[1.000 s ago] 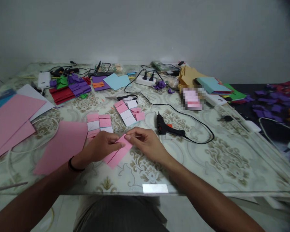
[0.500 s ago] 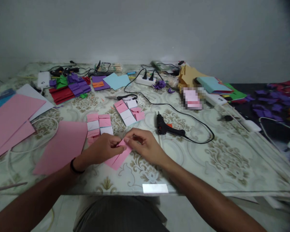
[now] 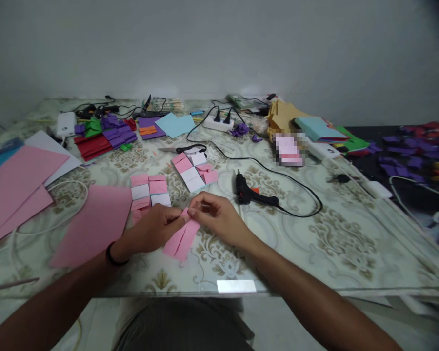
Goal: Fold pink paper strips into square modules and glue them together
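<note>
A piece of folded pink paper (image 3: 182,240) with a crease or slit down its middle is held between both hands, low over the table's front half. My left hand (image 3: 154,228) pinches its upper left edge. At the top corner, my right hand (image 3: 214,218) grips the same paper between thumb and fingers. Just beyond my left hand lies a pink-and-white checkered paper piece (image 3: 149,187), partly covered by that hand. Another checkered paper piece (image 3: 193,170) rests farther back. To the right of it, a black glue gun (image 3: 254,191) lies on its side.
Pink sheets (image 3: 95,219) spread over the left side. Scissors (image 3: 183,148) lie behind the checkered pieces. A white power strip (image 3: 218,123) feeds a black cord looping around the glue gun. Coloured folded papers (image 3: 109,136) sit back left; a stack of coloured paper (image 3: 320,129) stands back right.
The pink paper has turned slightly, so more of its lower part and middle line shows. My hands stay pinched at its top, with my left hand shifted a little.
</note>
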Demonstrator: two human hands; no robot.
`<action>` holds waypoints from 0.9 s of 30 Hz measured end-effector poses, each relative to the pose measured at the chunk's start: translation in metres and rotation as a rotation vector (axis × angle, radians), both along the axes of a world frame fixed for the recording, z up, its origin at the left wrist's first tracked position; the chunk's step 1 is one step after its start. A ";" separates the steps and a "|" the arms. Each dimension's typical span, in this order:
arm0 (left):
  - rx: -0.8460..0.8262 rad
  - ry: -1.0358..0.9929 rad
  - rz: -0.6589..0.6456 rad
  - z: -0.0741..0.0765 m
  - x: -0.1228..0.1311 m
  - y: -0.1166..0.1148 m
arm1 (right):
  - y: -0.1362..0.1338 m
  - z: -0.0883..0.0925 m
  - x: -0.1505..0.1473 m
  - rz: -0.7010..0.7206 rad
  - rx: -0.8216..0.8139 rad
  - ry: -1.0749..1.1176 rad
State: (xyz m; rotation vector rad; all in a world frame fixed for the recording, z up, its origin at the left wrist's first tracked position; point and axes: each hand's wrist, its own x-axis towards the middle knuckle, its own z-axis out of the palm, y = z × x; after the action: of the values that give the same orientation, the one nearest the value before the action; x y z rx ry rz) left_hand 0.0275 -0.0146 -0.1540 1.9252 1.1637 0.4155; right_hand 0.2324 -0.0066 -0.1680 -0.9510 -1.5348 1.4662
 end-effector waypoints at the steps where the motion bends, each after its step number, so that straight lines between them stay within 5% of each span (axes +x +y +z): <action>1: 0.005 -0.006 0.007 0.001 0.000 0.000 | 0.000 0.000 0.000 -0.006 -0.007 0.001; 10: 0.106 -0.011 0.023 0.008 0.000 -0.003 | 0.002 -0.001 0.001 0.046 0.009 -0.010; 20: 0.086 -0.133 0.274 0.014 -0.010 0.001 | 0.021 -0.001 0.023 -0.076 0.051 -0.049; 27: 0.077 -0.168 0.219 0.010 -0.005 0.000 | 0.008 -0.005 0.006 -0.002 0.024 -0.039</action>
State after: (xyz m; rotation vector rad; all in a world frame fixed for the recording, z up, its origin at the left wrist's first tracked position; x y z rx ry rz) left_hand 0.0225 -0.0145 -0.1438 1.7941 1.2658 0.7347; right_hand 0.2382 0.0013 -0.1725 -0.9710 -1.5759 1.4325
